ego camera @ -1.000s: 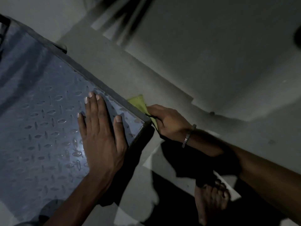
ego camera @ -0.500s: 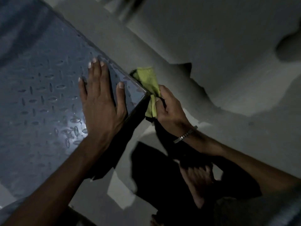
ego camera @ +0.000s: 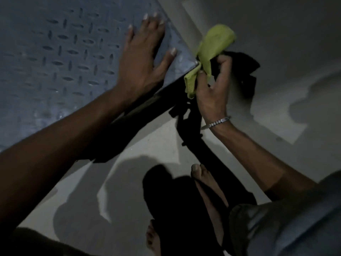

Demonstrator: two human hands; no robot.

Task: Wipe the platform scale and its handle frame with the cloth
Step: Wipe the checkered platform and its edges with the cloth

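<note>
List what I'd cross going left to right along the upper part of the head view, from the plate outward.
platform scale → left hand, flat on its corner → yellow-green cloth → right hand gripping the cloth → bare floor

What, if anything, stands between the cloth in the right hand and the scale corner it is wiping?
Nothing visible. The cloth, held by the right hand, already drapes over the platform scale corner; the left hand lies flat beside it.

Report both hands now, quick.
Left hand: open, fingers straight, flat on the platform scale.
Right hand: closed, gripping the yellow-green cloth at the scale's corner.
</note>
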